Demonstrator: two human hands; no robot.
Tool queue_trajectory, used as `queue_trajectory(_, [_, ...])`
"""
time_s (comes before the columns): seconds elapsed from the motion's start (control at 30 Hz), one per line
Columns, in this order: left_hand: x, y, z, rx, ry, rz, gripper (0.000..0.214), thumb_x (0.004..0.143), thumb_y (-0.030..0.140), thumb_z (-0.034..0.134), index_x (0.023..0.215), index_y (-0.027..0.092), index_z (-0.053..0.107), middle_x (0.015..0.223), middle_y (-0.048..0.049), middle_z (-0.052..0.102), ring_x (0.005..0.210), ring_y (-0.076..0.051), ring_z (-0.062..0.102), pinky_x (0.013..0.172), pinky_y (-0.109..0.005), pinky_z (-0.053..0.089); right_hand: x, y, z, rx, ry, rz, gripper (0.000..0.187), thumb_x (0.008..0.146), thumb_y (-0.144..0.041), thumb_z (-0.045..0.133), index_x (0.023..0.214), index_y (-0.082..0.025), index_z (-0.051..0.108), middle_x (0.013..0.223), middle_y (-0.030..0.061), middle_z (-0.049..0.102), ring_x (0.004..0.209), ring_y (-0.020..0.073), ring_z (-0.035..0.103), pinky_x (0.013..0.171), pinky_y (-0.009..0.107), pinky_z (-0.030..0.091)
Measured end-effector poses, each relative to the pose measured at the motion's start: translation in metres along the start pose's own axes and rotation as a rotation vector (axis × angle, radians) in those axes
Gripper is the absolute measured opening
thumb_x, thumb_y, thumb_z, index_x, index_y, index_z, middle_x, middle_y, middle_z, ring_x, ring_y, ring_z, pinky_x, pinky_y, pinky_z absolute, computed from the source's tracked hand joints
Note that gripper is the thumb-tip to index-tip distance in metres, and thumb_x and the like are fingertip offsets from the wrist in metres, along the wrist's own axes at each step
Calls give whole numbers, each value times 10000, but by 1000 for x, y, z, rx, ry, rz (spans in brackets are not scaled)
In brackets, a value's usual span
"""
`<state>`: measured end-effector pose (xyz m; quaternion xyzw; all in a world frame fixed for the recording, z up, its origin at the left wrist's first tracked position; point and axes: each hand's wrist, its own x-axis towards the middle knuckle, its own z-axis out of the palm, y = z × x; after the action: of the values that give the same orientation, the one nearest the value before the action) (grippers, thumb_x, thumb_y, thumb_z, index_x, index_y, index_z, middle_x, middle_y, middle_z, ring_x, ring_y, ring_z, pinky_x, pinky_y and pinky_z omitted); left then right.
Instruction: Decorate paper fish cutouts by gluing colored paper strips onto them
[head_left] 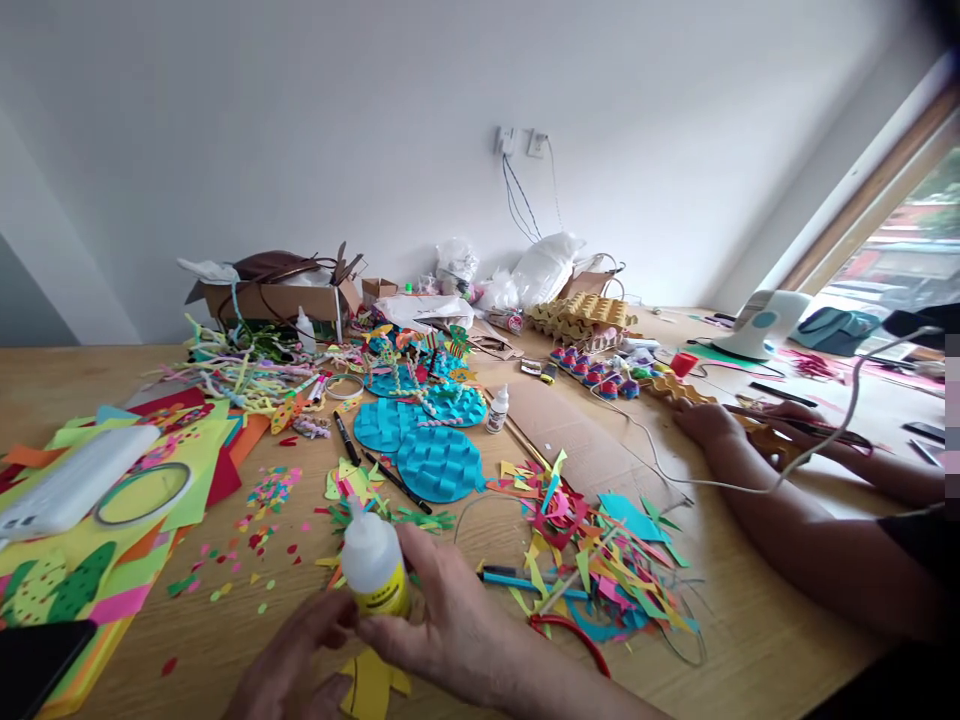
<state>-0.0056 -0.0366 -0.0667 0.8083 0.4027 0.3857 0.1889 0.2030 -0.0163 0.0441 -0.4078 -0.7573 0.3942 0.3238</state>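
My right hand [450, 625] is wrapped round a small white glue bottle [370, 562] with a yellow label, held upright with its nozzle up near the table's front edge. My left hand [289, 660] is curled with its fingertips pinched together at the bottle's base. I cannot tell what those fingertips grip. A yellow paper cut-out [373, 690] lies on the wooden table [750, 640] just below both hands.
Blue woven paper discs [439, 462], a heap of coloured paper scraps [600, 570], red scissors [570, 632], pens and coloured sheets [112, 520] cover the table. Another person's arms [787, 500] rest at the right, holding a corded tool. Boxes and egg trays [581, 315] stand at the back.
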Motion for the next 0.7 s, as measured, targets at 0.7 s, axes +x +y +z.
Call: queue_trajectory(0.7, [53,74,-12,-1131,-163,-532,395,764,363,658,1117,221,550,1028,-35,642,963,-229,588,811,-326,461,-31,15,13,728,-118,66,434,727,-501,635,1058,-227,579,942,15,586,910,198,526,803,289,415])
